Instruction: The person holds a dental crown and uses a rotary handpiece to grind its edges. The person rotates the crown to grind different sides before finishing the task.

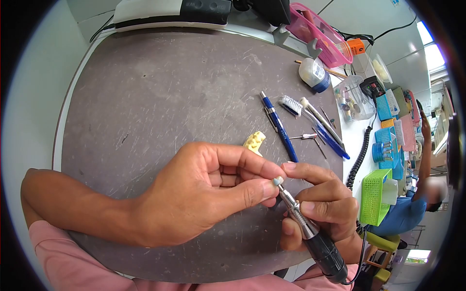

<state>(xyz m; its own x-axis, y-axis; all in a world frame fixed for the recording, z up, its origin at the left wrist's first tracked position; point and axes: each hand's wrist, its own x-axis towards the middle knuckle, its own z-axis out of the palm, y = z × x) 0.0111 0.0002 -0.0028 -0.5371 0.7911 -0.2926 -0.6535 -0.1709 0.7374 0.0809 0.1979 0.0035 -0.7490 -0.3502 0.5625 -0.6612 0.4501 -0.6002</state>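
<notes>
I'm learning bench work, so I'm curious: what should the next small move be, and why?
Probably a slight turn of the small pale piece by the left hand, with the right hand holding the handpiece steady. The piece is pinched right by the handpiece's tip, so turning could present another side.

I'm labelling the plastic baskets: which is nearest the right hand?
The lime-green basket, lowest in the picture; the blue baskets and large pink basket sit farther from the right hand.
</notes>
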